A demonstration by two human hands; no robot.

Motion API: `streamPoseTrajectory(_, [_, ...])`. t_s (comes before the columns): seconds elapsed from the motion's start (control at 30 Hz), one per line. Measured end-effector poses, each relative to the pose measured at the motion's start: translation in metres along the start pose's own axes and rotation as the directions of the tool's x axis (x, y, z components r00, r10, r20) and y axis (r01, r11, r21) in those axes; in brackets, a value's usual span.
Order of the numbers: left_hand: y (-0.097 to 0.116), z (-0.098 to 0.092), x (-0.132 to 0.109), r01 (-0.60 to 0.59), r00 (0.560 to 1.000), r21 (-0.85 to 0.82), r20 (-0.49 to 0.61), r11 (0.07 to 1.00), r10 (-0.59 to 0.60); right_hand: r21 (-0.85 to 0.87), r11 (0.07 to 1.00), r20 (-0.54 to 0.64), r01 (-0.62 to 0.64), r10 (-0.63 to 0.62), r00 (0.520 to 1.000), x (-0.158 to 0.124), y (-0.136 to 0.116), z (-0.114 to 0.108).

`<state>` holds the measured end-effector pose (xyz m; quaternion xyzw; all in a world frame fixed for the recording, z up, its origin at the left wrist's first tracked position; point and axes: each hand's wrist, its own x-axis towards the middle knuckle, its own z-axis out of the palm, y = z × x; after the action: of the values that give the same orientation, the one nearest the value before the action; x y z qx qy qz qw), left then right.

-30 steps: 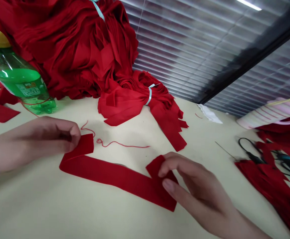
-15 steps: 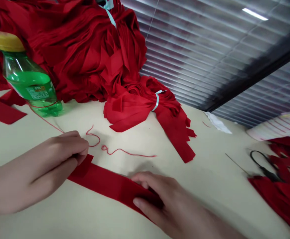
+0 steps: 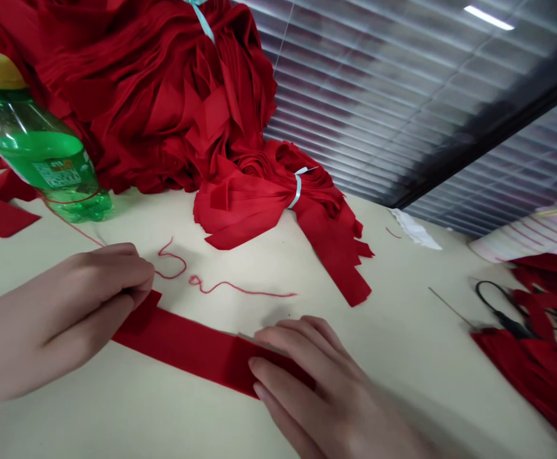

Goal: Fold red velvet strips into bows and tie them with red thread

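Note:
A long red fabric strip (image 3: 187, 344) lies slantwise on the pale table between my hands. Its left end is pinched in the closed fingers of my left hand (image 3: 87, 299), and a small folded red piece shows beside the fingertips. My right hand (image 3: 311, 382) rests on the strip's right part, fingers apart and pressing on the cloth. A thin red thread runs from around the green bottle (image 3: 53, 159) towards my left hand. Loose red thread (image 3: 240, 290) lies curled on the table just beyond the strip.
Large red fabric bundles (image 3: 129, 95) stand at the back, with a smaller tied bundle (image 3: 254, 204) before them. At the right are red cloth (image 3: 522, 376), black-handled scissors (image 3: 508, 322) and a striped cup (image 3: 527, 236). Blinds (image 3: 378, 95) rise behind.
My right hand has shifted slightly left along the strip, with its fingers now laid over the cloth. The view has moved a little, so most things sit further left.

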<state>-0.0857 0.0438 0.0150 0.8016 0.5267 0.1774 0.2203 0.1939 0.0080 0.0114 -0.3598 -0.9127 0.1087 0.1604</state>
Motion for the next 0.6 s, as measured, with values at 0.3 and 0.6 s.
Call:
streamPoseTrajectory(0.3, [-0.003, -0.004, -0.001, -0.100, 0.995, 0.133, 0.041, 0.986, 0.096, -0.012, 1.000, -0.203, 0.002, -0.005, 0.979, -0.001, -0.004, 0.021])
streamPoseTrajectory(0.6, [-0.004, -0.003, 0.000, -0.140, 0.990, 0.164, 0.013, 0.976, 0.140, 0.020, 1.000, -0.179, -0.003, 0.006, 0.984, -0.004, -0.002, 0.023])
